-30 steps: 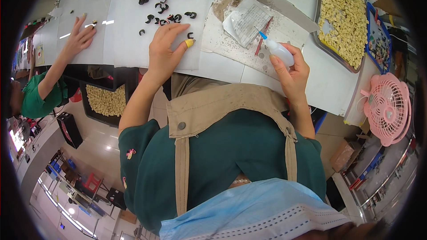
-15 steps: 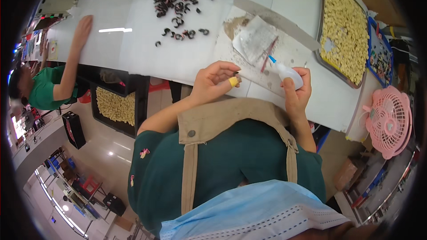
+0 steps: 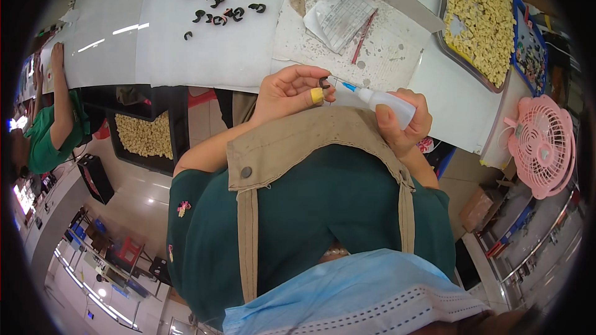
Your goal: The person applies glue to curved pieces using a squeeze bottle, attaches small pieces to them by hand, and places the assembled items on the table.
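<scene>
My left hand (image 3: 295,92), with yellow tape round a fingertip, pinches a small dark curved piece (image 3: 324,82) between thumb and finger. My right hand (image 3: 406,118) is wrapped round a white squeeze bottle (image 3: 396,107) with a blue needle tip (image 3: 349,86). The bottle lies nearly level, its needle pointing left at the curved piece; whether the two touch I cannot tell. Beyond my hands, a stained white board (image 3: 397,56) bears a folded paper (image 3: 340,15) and a thin red stick (image 3: 364,37). A heap of similar dark curved pieces (image 3: 217,0) lies at the far left.
A tray of small pale-yellow pieces (image 3: 475,25) stands at the far right, beside a blue tray (image 3: 531,56) of mixed bits. A pink fan (image 3: 541,146) is at the right. Left, below the table, sits a black crate (image 3: 180,127). Another person in green (image 3: 53,127) reaches over the table.
My right hand has tilted the bottle over and brought its needle left to the piece in my left hand. The whole view has shifted, and the other person appears farther left.
</scene>
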`<state>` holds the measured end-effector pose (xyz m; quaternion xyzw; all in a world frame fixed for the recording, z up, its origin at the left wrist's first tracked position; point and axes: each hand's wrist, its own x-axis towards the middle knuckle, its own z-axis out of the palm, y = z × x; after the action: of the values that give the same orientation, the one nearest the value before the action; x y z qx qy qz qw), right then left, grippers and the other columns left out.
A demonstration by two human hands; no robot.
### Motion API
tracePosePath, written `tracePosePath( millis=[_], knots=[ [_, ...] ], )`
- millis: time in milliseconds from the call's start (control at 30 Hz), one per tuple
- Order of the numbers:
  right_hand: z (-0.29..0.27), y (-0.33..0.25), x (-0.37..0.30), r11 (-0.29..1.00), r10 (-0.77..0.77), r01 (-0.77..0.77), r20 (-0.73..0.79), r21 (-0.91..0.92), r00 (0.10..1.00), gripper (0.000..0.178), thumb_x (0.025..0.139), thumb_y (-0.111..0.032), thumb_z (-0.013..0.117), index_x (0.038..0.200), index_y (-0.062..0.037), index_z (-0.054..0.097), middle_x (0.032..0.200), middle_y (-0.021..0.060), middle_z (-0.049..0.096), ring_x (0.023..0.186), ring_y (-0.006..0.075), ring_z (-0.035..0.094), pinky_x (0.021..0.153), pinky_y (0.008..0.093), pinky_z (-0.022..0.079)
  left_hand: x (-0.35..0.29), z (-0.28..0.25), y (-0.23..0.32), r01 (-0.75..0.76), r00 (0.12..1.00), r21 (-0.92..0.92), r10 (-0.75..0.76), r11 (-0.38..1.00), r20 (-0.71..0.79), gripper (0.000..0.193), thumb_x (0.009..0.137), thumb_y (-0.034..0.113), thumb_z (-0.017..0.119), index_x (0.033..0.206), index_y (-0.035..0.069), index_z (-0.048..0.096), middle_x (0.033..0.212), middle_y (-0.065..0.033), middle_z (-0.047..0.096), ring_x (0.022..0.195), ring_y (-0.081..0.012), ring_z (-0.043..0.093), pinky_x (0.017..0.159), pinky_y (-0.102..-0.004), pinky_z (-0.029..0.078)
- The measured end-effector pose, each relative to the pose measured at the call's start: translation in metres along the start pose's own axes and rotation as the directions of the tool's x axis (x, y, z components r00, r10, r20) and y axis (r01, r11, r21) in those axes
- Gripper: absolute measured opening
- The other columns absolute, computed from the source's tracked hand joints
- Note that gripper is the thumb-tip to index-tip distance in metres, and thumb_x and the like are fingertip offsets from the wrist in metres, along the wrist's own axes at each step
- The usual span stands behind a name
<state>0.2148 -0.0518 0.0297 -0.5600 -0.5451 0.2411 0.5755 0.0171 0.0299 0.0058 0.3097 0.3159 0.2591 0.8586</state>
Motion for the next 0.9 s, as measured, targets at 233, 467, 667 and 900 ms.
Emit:
tracePosePath(
  millis=[233, 467, 667, 900],
  knots=[
    [0.0048, 0.0001, 0.0000, 1.000, 0.006, -0.006, 0.038, -0.012, 0.999, 0.022, 0.069, -0.008, 0.073, 0.083, -0.0007, 0.058, 0.064, 0.0071, 0.057, 0.049, 0.0106, 0.050, 0.045, 0.0221, 0.038, -0.0003, -0.0009, -0.0023, -0.007, 1.000, 0.021, 0.007, 1.000, -0.005, 0.029, 0.082, -0.003, 0.058, 0.110, -0.002, 0.053, 0.095, -0.0125, 0.063, 0.088, -0.0187, 0.063, 0.078, -0.0278, 0.051],
    [0.0068, -0.0035, 0.0053, 0.998, -0.019, 0.024, 0.077, -0.063, 0.997, 0.020, 0.069, -0.008, 0.073, 0.082, -0.0016, 0.059, 0.062, 0.0065, 0.056, 0.049, 0.0113, 0.050, 0.044, 0.0225, 0.038, 0.0005, 0.0001, -0.0021, -0.002, 1.000, 0.019, 0.002, 1.000, -0.007, 0.028, 0.082, -0.003, 0.058, 0.110, -0.002, 0.053, 0.094, -0.0121, 0.063, 0.088, -0.0190, 0.063, 0.078, -0.0276, 0.051],
    [0.0056, -0.0010, 0.0031, 0.999, 0.012, -0.009, 0.063, -0.046, 0.998, 0.019, 0.069, -0.008, 0.073, 0.081, -0.0017, 0.059, 0.062, 0.0065, 0.056, 0.049, 0.0113, 0.050, 0.045, 0.0225, 0.039, 0.0001, 0.0006, -0.0032, -0.006, 1.000, 0.011, 0.006, 1.000, -0.019, 0.029, 0.082, -0.002, 0.058, 0.110, -0.002, 0.053, 0.094, -0.0122, 0.063, 0.087, -0.0189, 0.063, 0.078, -0.0275, 0.051],
    [0.0024, -0.0065, 0.0043, 0.997, -0.012, 0.019, 0.100, -0.075, 0.995, 0.021, 0.067, -0.007, 0.074, 0.081, -0.0019, 0.058, 0.062, 0.0074, 0.056, 0.049, 0.0125, 0.052, 0.045, 0.0232, 0.040, 0.0012, -0.0004, -0.0055, -0.080, 0.997, 0.024, 0.080, 0.997, 0.017, 0.029, 0.082, -0.004, 0.057, 0.111, -0.004, 0.052, 0.096, -0.0124, 0.062, 0.091, -0.0180, 0.062, 0.080, -0.0272, 0.050]
  ],
)
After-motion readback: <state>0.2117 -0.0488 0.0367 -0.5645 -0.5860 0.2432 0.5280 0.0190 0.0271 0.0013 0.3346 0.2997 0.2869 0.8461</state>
